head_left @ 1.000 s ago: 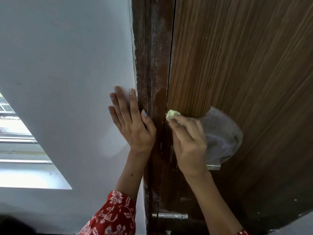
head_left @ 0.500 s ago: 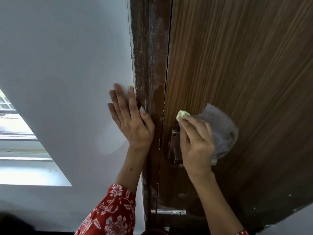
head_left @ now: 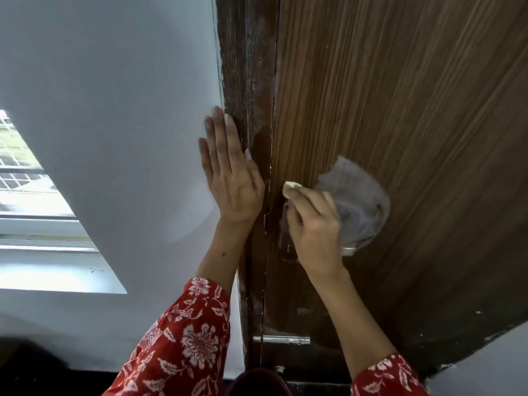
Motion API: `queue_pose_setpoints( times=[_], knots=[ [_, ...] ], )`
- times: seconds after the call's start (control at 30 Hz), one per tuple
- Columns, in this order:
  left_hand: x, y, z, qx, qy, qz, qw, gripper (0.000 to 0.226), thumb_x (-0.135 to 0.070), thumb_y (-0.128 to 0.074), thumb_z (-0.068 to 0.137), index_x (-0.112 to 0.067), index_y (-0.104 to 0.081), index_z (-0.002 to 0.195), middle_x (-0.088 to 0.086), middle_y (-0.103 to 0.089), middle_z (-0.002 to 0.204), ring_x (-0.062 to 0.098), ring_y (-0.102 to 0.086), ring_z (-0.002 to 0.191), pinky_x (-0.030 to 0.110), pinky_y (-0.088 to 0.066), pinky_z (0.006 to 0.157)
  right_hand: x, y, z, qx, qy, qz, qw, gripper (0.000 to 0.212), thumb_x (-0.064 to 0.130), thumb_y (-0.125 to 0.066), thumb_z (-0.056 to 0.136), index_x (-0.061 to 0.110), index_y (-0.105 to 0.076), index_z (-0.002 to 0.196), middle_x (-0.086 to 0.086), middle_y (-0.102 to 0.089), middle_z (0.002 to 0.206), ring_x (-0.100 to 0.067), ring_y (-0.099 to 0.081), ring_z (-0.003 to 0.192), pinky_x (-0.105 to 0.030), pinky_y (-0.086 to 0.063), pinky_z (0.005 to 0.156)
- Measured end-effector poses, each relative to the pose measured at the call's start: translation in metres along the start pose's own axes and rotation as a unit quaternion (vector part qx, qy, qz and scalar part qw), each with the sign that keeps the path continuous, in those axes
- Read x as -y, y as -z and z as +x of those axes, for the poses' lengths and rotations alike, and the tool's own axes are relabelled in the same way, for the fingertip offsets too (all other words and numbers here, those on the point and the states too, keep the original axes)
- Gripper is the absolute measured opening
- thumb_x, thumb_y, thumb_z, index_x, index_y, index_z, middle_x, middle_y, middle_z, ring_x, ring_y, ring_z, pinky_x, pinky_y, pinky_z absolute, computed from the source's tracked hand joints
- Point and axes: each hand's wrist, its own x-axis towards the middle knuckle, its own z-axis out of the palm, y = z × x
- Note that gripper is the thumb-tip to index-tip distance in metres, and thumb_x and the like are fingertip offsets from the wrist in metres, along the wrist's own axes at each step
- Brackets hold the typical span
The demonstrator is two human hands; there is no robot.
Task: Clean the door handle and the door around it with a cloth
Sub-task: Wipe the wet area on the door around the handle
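Observation:
A brown wood-grain door [head_left: 400, 110] fills the right half of the view. My right hand [head_left: 314, 224] grips a grey cloth [head_left: 363, 201] with a pale yellow-green corner and presses it on the door over the metal door handle [head_left: 285, 230]. The hand and the cloth hide most of the handle; only its plate edge and lever tip show. My left hand [head_left: 231, 178] rests flat, fingers straight, on the white wall beside the dark door frame [head_left: 248, 81].
The white wall [head_left: 114, 110] spreads to the left, with a bright window [head_left: 31, 210] at the far left. A metal latch [head_left: 281, 340] sits low on the door edge. The frame carries whitish dust streaks.
My right hand slid the cloth right off the door edge, then partly back left over the handle. My left hand has stayed flat on the wall.

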Motion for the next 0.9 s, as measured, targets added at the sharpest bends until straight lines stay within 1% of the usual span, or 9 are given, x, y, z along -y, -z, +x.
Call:
queue_pose_setpoints(
  times=[0.1,0.23,0.4,0.53,0.57,0.63,0.7,0.8,0.9],
  knots=[
    [0.000,-0.003,0.000,0.017,-0.005,0.019,1.000,0.048,-0.014,-0.033,0.097,0.003,-0.024,0.141,0.031,-0.033,0.145,0.039,-0.024,0.139,0.042,-0.013,0.119,-0.008,0.003,0.002,-0.063,-0.030,-0.002,0.998,0.021,-0.001,-0.066,0.082,-0.001,-0.068,0.103,-0.014,-0.066,0.099,-0.017,-0.054,0.092,-0.020,-0.045,0.085],
    [0.002,-0.005,-0.002,0.009,-0.011,0.026,1.000,0.047,-0.016,-0.031,0.098,0.003,-0.024,0.141,0.032,-0.034,0.145,0.039,-0.025,0.138,0.042,-0.015,0.119,-0.004,-0.002,0.002,-0.028,-0.005,-0.020,0.999,0.021,0.000,-0.069,0.081,-0.003,-0.069,0.102,-0.016,-0.066,0.099,-0.023,-0.060,0.088,-0.020,-0.046,0.083],
    [0.000,-0.005,-0.003,0.001,-0.003,0.038,0.999,0.046,-0.016,-0.032,0.099,0.002,-0.025,0.140,0.032,-0.036,0.144,0.040,-0.028,0.138,0.044,-0.018,0.118,-0.017,0.011,0.015,-0.101,-0.043,-0.009,0.994,0.019,0.002,-0.066,0.084,-0.003,-0.069,0.101,-0.017,-0.067,0.099,-0.024,-0.061,0.089,-0.015,-0.040,0.087],
    [-0.001,-0.005,-0.003,-0.006,-0.005,0.041,0.999,0.046,-0.015,-0.033,0.098,0.002,-0.026,0.140,0.032,-0.037,0.143,0.039,-0.029,0.137,0.043,-0.018,0.118,-0.011,0.007,0.010,-0.055,-0.016,-0.003,0.998,0.020,0.002,-0.064,0.084,-0.002,-0.068,0.103,-0.016,-0.067,0.101,-0.023,-0.059,0.093,-0.021,-0.047,0.085],
    [-0.001,-0.004,-0.003,-0.007,-0.005,0.041,0.999,0.046,-0.015,-0.033,0.098,0.002,-0.026,0.140,0.032,-0.038,0.143,0.039,-0.029,0.137,0.043,-0.018,0.118,-0.014,0.010,0.007,-0.059,-0.024,-0.003,0.998,0.020,0.002,-0.064,0.083,-0.002,-0.069,0.102,-0.015,-0.068,0.100,-0.024,-0.060,0.093,-0.023,-0.048,0.083],
    [0.000,-0.004,-0.003,-0.008,-0.007,0.043,0.999,0.046,-0.015,-0.034,0.098,0.002,-0.026,0.140,0.032,-0.038,0.143,0.040,-0.030,0.137,0.043,-0.018,0.118,-0.020,0.015,0.006,-0.102,-0.055,0.001,0.993,0.018,0.003,-0.065,0.083,-0.001,-0.070,0.099,-0.014,-0.069,0.098,-0.025,-0.062,0.091,-0.024,-0.050,0.081],
    [0.000,-0.004,-0.004,-0.007,-0.010,0.039,0.999,0.046,-0.016,-0.033,0.098,0.002,-0.026,0.140,0.031,-0.038,0.143,0.040,-0.030,0.137,0.043,-0.018,0.118,-0.021,0.015,0.011,-0.132,-0.067,0.001,0.989,0.017,0.003,-0.064,0.083,-0.001,-0.070,0.098,-0.015,-0.069,0.096,-0.026,-0.062,0.090,-0.022,-0.048,0.082],
    [0.002,-0.004,-0.004,-0.006,-0.016,0.044,0.999,0.046,-0.016,-0.033,0.099,0.001,-0.026,0.141,0.032,-0.037,0.143,0.040,-0.030,0.137,0.042,-0.018,0.118,-0.014,0.010,0.013,-0.097,-0.041,0.004,0.994,0.017,0.000,-0.066,0.082,-0.002,-0.070,0.098,-0.015,-0.069,0.096,-0.025,-0.061,0.090,-0.014,-0.042,0.087],
    [0.002,-0.004,-0.004,-0.001,-0.018,0.053,0.998,0.046,-0.016,-0.033,0.099,0.002,-0.025,0.141,0.031,-0.037,0.144,0.039,-0.029,0.137,0.042,-0.016,0.118,-0.014,0.015,0.014,-0.096,-0.045,0.004,0.994,0.016,-0.002,-0.067,0.081,-0.003,-0.070,0.096,-0.016,-0.069,0.094,-0.026,-0.062,0.088,-0.014,-0.040,0.086]
  ],
)
